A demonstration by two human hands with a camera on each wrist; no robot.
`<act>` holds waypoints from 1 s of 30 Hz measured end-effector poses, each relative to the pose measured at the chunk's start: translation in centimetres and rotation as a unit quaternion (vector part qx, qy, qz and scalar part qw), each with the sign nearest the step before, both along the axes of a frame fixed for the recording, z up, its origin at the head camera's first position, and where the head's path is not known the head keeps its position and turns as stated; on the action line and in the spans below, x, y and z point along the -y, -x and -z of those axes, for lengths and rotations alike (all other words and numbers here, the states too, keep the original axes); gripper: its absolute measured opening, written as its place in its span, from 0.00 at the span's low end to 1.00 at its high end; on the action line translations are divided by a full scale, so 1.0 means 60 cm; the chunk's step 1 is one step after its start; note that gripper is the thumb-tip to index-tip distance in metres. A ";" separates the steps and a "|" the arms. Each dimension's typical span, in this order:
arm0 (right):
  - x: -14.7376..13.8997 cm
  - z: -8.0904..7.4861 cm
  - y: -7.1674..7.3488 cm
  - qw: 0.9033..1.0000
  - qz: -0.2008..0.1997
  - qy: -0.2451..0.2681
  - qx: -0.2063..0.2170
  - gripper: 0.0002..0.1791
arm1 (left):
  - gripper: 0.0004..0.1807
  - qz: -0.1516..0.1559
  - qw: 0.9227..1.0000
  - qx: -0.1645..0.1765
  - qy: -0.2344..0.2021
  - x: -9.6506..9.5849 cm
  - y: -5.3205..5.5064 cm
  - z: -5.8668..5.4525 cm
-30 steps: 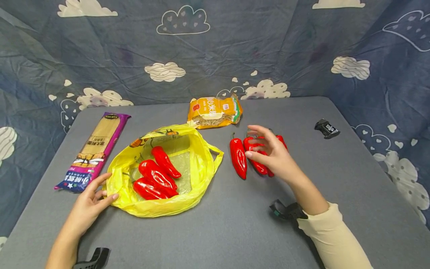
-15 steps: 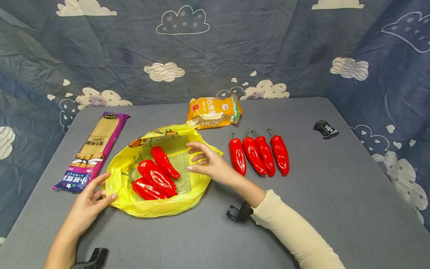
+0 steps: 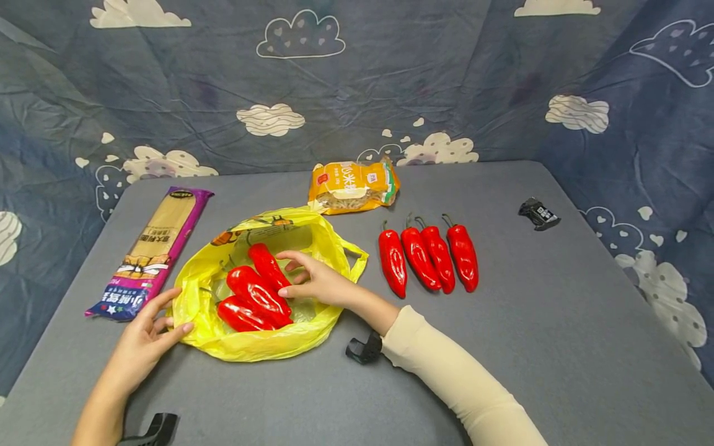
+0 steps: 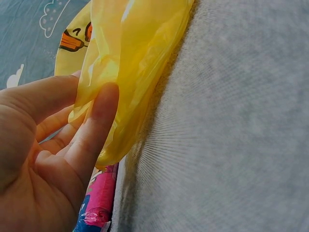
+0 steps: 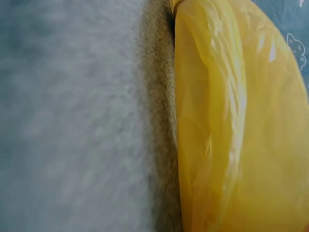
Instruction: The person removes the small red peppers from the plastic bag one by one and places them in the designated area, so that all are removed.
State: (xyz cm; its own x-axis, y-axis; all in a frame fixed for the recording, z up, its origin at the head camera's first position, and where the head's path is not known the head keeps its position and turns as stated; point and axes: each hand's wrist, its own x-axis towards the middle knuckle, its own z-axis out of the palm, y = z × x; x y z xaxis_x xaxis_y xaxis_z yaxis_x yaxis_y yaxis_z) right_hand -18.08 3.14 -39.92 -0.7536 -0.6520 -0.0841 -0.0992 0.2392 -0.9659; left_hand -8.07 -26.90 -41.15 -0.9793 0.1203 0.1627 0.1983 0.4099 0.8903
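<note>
A yellow plastic bag (image 3: pixel 262 348) lies with its mouth spread wide. My left hand (image 3: pixel 144 341) pinches its left rim between thumb and fingers, and in the left wrist view the thumb (image 4: pixel 104 104) presses on the film. Three red peppers are inside: an upper one (image 3: pixel 262 259), a middle one (image 3: pixel 253 290) and a lower one (image 3: pixel 241 314). My right hand (image 3: pixel 320 282) reaches over the bag's right rim, fingers apart, with thumb and index fingertips right at the upper pepper. Only the bag's outer side (image 5: pixel 212 121) shows in the right wrist view; the hand is hidden there.
Several red peppers (image 3: pixel 437 257) lie in a row right of the bag. An orange food packet (image 3: pixel 354 186) sits behind, and a purple noodle packet (image 3: pixel 150 248) lies left. A small black object (image 3: pixel 539 214) is at the far right. A patterned cloth (image 3: pixel 357 80) hangs behind the table.
My right hand has moved left from over the row of peppers into the bag's mouth, reaching the upper pepper. My left hand has stayed at the rim.
</note>
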 end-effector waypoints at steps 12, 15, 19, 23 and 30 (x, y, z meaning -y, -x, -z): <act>0.021 0.004 0.007 0.997 0.004 -0.060 -0.042 0.30 | 0.34 -0.004 1.000 -0.001 0.012 0.000 -0.002 -0.001; 0.017 0.005 0.005 0.997 0.015 -0.062 -0.052 0.26 | 0.34 -0.003 1.000 -0.001 0.012 0.000 -0.001 0.001; 0.007 -0.002 0.000 0.998 0.026 -0.042 -0.040 0.23 | 0.34 -0.008 1.000 -0.002 0.028 0.000 -0.001 0.001; -0.020 -0.016 -0.009 0.997 0.033 -0.027 -0.061 0.22 | 0.33 -0.005 1.000 0.003 0.025 -0.001 -0.001 0.001; -0.100 -0.045 -0.050 0.992 0.054 0.039 -0.107 0.24 | 0.33 -0.004 1.000 0.004 0.021 -0.001 -0.001 0.000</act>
